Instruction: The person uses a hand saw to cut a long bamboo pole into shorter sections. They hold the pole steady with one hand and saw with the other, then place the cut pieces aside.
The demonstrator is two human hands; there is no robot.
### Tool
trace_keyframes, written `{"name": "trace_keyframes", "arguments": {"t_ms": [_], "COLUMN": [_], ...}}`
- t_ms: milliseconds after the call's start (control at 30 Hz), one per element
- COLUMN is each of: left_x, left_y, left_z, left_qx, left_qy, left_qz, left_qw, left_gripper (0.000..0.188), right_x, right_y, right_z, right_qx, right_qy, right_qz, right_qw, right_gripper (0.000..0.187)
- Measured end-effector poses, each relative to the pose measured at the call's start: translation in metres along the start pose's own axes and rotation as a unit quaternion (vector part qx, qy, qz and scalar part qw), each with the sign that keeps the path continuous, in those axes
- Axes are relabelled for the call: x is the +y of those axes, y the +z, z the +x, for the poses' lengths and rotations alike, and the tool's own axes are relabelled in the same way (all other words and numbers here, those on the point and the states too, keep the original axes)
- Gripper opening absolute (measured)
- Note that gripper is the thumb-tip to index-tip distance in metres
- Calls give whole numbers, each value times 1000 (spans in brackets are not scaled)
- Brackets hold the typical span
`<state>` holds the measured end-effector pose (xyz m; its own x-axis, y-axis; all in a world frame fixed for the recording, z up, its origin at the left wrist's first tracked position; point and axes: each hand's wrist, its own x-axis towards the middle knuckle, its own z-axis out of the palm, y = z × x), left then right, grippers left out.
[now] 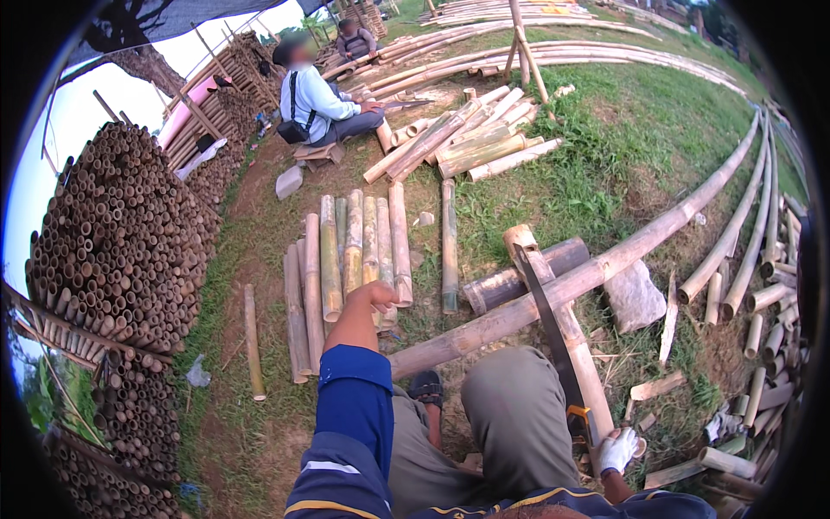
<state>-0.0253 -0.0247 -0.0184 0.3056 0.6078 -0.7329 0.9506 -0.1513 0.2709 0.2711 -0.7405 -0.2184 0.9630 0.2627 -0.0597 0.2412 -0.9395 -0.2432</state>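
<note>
My bare left hand [376,297] reaches out over the lower ends of a row of cut bamboo pieces [331,259]. Its fingers are curled, and I cannot see what, if anything, they hold. In a white glove, my right hand [619,451] is closed on the near end of a bamboo piece [572,333] that slants away from me. The hand saw [553,333] leans along this piece, blade upward. Its yellow-orange handle [578,421] lies just beside the glove. A long bamboo pole [484,333] crosses the slanting piece.
A short dark bamboo log [497,287] and a pale stone [635,297] lie near the crossing. Stacked bamboo [130,229] rises at left. Offcuts [769,346] litter the right. A seated person [316,104] is beside a bamboo pile [471,134]; another person [354,41] sits farther back.
</note>
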Motion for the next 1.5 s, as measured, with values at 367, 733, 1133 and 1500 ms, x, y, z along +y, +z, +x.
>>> {"name": "trace_keyframes", "arguments": {"t_ms": [367,733,1133,1500], "left_x": [10,4,-3,-4], "left_y": [2,-2,-2,-2], "left_z": [5,-5,-2,6], "left_qx": [-4,0,4,-12], "left_qy": [-7,-7,-14,-9], "left_qz": [20,16,2,9], "left_qw": [1000,1000,1000,1000], "left_gripper": [49,48,46,46], "right_x": [15,7,1,7], "right_y": [12,9,1,10], "right_z": [2,2,1,2], "right_qx": [14,13,9,22], "right_qy": [-15,-19,-18,-22], "right_qz": [-2,3,26,-3], "right_qw": [1000,1000,999,1000], "right_gripper": [30,31,30,29]}}
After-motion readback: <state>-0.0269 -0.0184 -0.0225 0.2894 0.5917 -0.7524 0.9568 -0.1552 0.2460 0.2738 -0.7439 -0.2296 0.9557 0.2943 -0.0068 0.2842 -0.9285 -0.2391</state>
